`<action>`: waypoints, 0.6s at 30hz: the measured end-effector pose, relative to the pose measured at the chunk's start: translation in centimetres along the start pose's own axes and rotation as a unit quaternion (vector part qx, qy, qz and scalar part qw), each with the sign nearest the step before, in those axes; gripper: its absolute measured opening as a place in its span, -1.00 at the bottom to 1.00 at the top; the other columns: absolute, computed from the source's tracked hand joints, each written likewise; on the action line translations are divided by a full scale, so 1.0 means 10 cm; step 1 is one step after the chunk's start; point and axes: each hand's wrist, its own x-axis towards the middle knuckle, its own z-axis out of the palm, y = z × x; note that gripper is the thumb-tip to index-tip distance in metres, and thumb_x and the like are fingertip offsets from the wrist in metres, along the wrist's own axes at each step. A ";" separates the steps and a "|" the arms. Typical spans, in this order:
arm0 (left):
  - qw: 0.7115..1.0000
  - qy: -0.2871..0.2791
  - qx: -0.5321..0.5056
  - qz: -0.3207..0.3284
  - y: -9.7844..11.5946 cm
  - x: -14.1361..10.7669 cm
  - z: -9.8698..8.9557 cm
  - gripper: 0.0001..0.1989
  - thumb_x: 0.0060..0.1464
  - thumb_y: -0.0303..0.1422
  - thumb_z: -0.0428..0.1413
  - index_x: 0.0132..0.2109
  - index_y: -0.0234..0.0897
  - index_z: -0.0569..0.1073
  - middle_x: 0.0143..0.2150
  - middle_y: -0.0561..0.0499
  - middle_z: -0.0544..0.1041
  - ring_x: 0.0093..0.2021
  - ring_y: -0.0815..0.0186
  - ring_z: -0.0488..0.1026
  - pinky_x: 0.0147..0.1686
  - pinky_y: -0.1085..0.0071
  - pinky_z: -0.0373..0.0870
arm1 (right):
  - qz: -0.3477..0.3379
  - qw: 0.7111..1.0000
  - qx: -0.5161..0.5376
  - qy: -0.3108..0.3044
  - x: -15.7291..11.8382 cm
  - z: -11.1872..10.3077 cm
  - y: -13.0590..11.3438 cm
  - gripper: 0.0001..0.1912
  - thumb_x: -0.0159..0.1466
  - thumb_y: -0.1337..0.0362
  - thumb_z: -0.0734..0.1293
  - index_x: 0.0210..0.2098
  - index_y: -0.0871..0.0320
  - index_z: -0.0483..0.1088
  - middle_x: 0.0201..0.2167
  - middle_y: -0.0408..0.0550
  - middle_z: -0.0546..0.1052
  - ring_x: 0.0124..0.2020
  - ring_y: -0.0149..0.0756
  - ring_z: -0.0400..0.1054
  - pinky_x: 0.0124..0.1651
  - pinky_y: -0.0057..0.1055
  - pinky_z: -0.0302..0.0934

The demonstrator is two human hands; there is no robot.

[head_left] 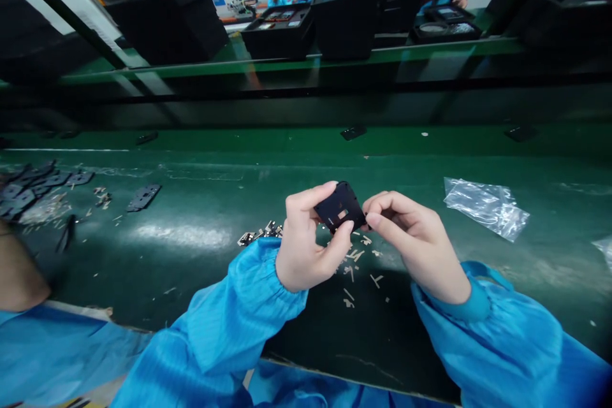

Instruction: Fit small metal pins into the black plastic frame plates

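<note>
My left hand (310, 242) grips a black plastic cover (338, 201) with a cut-out opening, thumb on its near face and index finger along its upper edge. At the cover's lower right corner, my right hand (415, 236) pinches with thumb and index finger. A tiny dark bit shows at those fingertips, too small to name. Below and behind the hands lie a small heap of metallic parts (268, 229) and scattered pale slivers (354, 261) on the green bench mat (201, 274).
Clear plastic bags (488, 204) lie to the right. Several black plastic covers (29, 188) are piled at left, near a co-worker's arm (19, 268). Single dark pieces (354, 133) lie farther back. Black bins (344, 19) stand on the raised shelf; people in blue stand beyond.
</note>
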 end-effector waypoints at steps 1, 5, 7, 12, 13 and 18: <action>1.000 -0.001 0.000 0.005 0.00 0.00 0.00 -0.41 -0.08 -0.57 0.13 0.08 -0.22 0.09 -0.06 -0.11 0.31 -0.21 0.30 0.45 -0.35 0.34 0.51 | 0.002 1.000 0.008 -0.001 0.00 0.00 0.00 -0.88 0.22 0.29 0.26 -0.45 0.14 0.29 -0.46 -0.17 0.36 -0.41 -0.44 0.25 -0.34 -0.49 0.15; 1.000 -0.005 -0.008 0.024 0.00 0.02 0.00 -0.41 -0.08 -0.59 0.12 0.09 -0.23 0.10 -0.08 -0.11 0.31 -0.23 0.31 0.45 -0.36 0.35 0.51 | 0.014 0.999 0.042 -0.008 0.00 0.00 0.02 -0.88 0.22 0.28 0.27 -0.44 0.14 0.30 -0.45 -0.17 0.37 -0.41 -0.44 0.25 -0.34 -0.49 0.15; 1.000 -0.007 -0.015 0.026 -0.01 0.02 0.00 -0.41 -0.08 -0.59 0.12 0.09 -0.23 0.10 -0.09 -0.10 0.31 -0.23 0.31 0.45 -0.36 0.35 0.52 | 0.016 0.998 0.052 -0.011 0.00 0.00 0.03 -0.88 0.22 0.28 0.27 -0.44 0.14 0.31 -0.45 -0.17 0.37 -0.41 -0.44 0.25 -0.33 -0.49 0.16; 0.998 -0.017 -0.058 0.001 0.02 0.03 -0.01 -0.42 -0.06 -0.61 0.11 0.08 -0.19 0.10 -0.09 -0.08 0.30 -0.36 0.41 0.45 -0.48 0.45 0.53 | 0.001 1.000 0.028 -0.001 -0.02 0.01 0.01 -0.89 0.23 0.29 0.26 -0.44 0.15 0.29 -0.45 -0.18 0.36 -0.41 -0.44 0.25 -0.32 -0.50 0.15; 0.997 -0.022 -0.068 -0.007 0.04 0.04 -0.02 -0.42 -0.06 -0.61 0.11 0.08 -0.18 0.10 -0.09 -0.07 0.30 -0.39 0.44 0.44 -0.52 0.48 0.52 | -0.005 1.000 0.015 0.003 -0.02 0.01 0.00 -0.89 0.23 0.30 0.26 -0.44 0.15 0.28 -0.45 -0.18 0.35 -0.41 -0.45 0.25 -0.33 -0.50 0.15; 0.994 -0.022 -0.104 -0.040 0.09 0.05 -0.02 -0.44 -0.06 -0.62 0.11 0.05 -0.14 0.13 -0.14 -0.05 0.28 -0.37 0.42 0.44 -0.60 0.56 0.50 | -0.044 0.997 -0.057 0.026 -0.06 0.03 -0.03 -0.89 0.23 0.35 0.24 -0.44 0.14 0.26 -0.44 -0.17 0.35 -0.41 -0.44 0.25 -0.35 -0.50 0.15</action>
